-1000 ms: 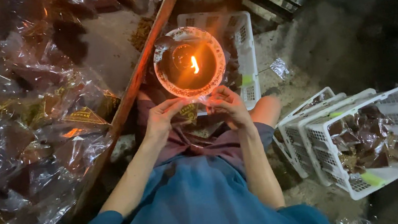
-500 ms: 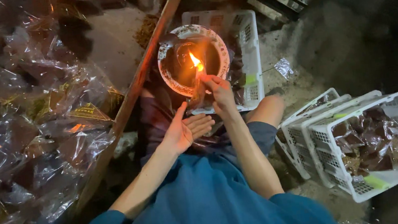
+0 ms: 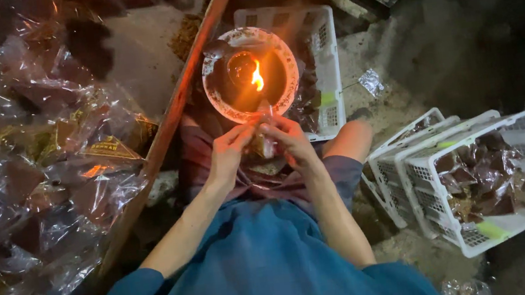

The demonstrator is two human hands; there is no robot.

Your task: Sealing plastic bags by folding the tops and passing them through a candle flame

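Crinkling clear plastic packets point(image 3: 44, 161) heap beside a slanted wooden plank point(image 3: 172, 115). Left hand point(image 3: 231, 150) and right hand point(image 3: 287, 139) pinch a small clear packet point(image 3: 267, 143) together below the round, flame-lit bowl point(image 3: 250, 74); white lattice plastic baskets point(image 3: 493, 179) sit rightward.

Left hand point(image 3: 230, 146) and right hand point(image 3: 289, 139) pinch a small packet point(image 3: 267, 145) beside the flame point(image 3: 257, 77).

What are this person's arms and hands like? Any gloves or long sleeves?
No gloves: the left hand and right hand are both bare, with no rings or watch that I can make out. The forearms are uncovered too. The person wears a blue short-sleeved shirt with a small white triangular mark and lettering on it; the sleeves end near the elbows.
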